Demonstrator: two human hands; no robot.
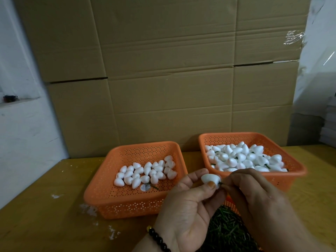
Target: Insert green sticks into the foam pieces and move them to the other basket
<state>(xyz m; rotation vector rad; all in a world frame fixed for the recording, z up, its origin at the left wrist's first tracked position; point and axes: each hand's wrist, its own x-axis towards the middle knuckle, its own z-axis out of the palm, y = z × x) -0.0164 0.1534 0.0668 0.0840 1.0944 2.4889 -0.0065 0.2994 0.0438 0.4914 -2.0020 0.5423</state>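
Left hand (189, 200) grips foam piece (211, 179) near right basket (298, 171) rim.

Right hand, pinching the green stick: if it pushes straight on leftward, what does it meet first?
The right hand would drive the thin green stick into the white foam piece held by the left hand; depth looks aligned, though uncertain.

white foam piece (209, 179) held, green stick (220, 183) inserted

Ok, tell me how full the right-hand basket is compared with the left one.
Fuller. The right basket holds heaped foam pieces; the left basket holds one sparse layer, much floor bare.
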